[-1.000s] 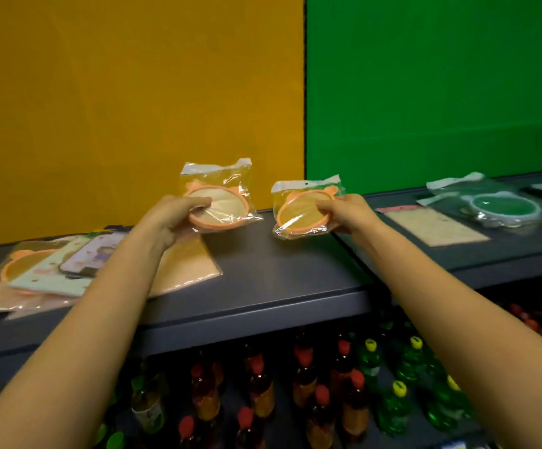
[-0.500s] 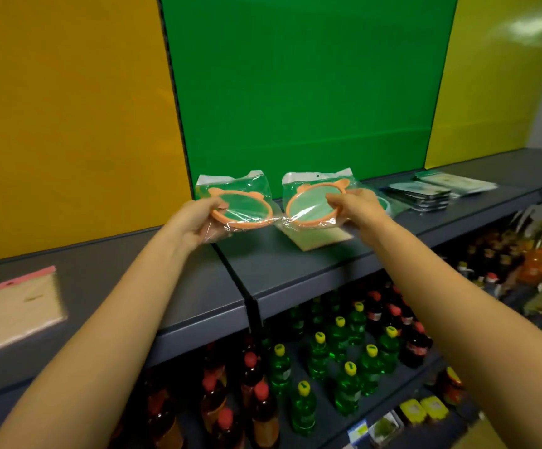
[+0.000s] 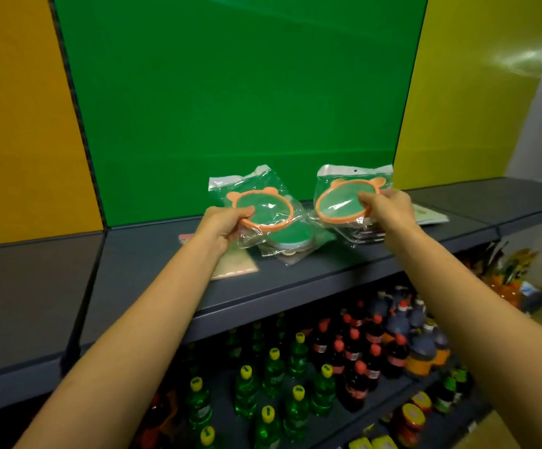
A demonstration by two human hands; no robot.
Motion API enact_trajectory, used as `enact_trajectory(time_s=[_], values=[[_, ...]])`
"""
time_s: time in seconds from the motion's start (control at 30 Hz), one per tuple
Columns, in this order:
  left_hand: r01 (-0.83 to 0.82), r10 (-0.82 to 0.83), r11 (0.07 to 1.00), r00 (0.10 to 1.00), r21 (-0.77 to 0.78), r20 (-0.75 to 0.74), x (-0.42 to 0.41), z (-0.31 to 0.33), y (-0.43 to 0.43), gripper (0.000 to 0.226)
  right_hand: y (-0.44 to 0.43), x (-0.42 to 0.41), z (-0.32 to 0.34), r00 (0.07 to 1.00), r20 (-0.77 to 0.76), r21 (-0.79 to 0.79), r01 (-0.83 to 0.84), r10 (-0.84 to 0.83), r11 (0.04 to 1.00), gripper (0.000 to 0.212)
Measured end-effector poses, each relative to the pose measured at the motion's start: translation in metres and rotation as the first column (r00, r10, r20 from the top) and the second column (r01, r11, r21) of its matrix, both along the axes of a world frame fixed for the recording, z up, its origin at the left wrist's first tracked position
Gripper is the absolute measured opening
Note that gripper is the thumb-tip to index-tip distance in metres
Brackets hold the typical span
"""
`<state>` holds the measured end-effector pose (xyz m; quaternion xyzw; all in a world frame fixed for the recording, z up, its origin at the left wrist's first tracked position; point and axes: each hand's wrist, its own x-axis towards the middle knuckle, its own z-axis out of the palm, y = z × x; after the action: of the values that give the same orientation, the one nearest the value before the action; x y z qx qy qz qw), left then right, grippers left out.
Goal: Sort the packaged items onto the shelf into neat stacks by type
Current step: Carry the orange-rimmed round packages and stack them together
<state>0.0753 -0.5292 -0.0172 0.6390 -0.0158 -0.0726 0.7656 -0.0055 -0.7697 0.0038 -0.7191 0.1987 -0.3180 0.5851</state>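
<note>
Pinching packets (image 3: 265, 210), hands (image 3: 227, 226) outstretched side-by-side

Beige packet (image 3: 235, 265) partly hidden behind the left hand (image 3: 227, 225); bottle labels (image 3: 396, 360) too blurred for reading.

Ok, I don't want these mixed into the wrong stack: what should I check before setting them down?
1. Left hand grips the left orange-rimmed packet: ok.
2. Right hand grips the right orange-rimmed packet: ok.
3. Both packets are the same type: ok.
4. Matching stack on the shelf: cannot tell; a green round packet and a dark stack lie beneath.
5. Bare shelf space to the left: ok.
</note>
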Motion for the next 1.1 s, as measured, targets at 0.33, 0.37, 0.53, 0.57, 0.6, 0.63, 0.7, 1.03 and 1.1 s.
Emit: enact_trajectory(time_s=[0.33, 0.37, 0.53, 0.57, 0.6, 0.63, 0.7, 1.03, 1.1], values=[[-0.013, 0.013, 0.976, 1.000, 0.219, 0.002, 0.033, -0.009, -0.044, 0.016, -0.044, 0.032, 0.020, 0.995, 0.003, -0.099, 0.101, -0.101, 0.990, 0.033], [-0.005, 0.004, 0.972, 1.000, 0.236, 0.005, 0.035, -0.011, -0.046, 0.015, -0.042, 0.035, 0.022, 0.998, 0.011, -0.073, 0.060, -0.060, 0.996, 0.029], [-0.110, -0.003, 0.830, 0.979, 0.547, 0.203, 0.040, -0.021, -0.060, 0.017, -0.016, 0.049, 0.021, 0.968, -0.008, 0.057, -0.250, 0.251, 0.967, 0.005], [-0.170, -0.025, 0.719, 0.963, 0.674, 0.269, 0.042, -0.022, -0.060, 0.024, -0.011, 0.053, 0.017, 0.957, -0.025, 0.061, -0.287, 0.289, 0.956, 0.011], [-0.224, -0.042, 0.590, 0.951, 0.776, 0.306, 0.044, -0.023, -0.060, 0.033, -0.006, 0.059, 0.012, 0.946, -0.041, 0.069, -0.318, 0.321, 0.946, 0.016], [-0.251, -0.056, 0.483, 0.947, 0.839, 0.316, 0.044, -0.022, -0.060, 0.042, 0.000, 0.065, 0.007, 0.934, -0.053, 0.081, -0.349, 0.354, 0.934, 0.018], [-0.246, -0.068, 0.376, 0.954, 0.893, 0.292, 0.045, -0.024, -0.062, 0.058, 0.009, 0.078, -0.004, 0.919, -0.070, 0.094, -0.382, 0.389, 0.919, 0.020], [-0.224, -0.067, 0.347, 0.963, 0.911, 0.262, 0.031, -0.018, -0.054, 0.051, 0.012, 0.116, -0.030, 0.875, -0.331, -0.176, -0.426, 0.354, 0.887, 0.035], [-0.196, -0.045, 0.432, 0.970, 0.880, 0.238, 0.030, -0.017, -0.050, 0.046, 0.010, 0.112, -0.030, 0.858, -0.441, -0.341, -0.431, 0.263, 0.835, 0.053]])
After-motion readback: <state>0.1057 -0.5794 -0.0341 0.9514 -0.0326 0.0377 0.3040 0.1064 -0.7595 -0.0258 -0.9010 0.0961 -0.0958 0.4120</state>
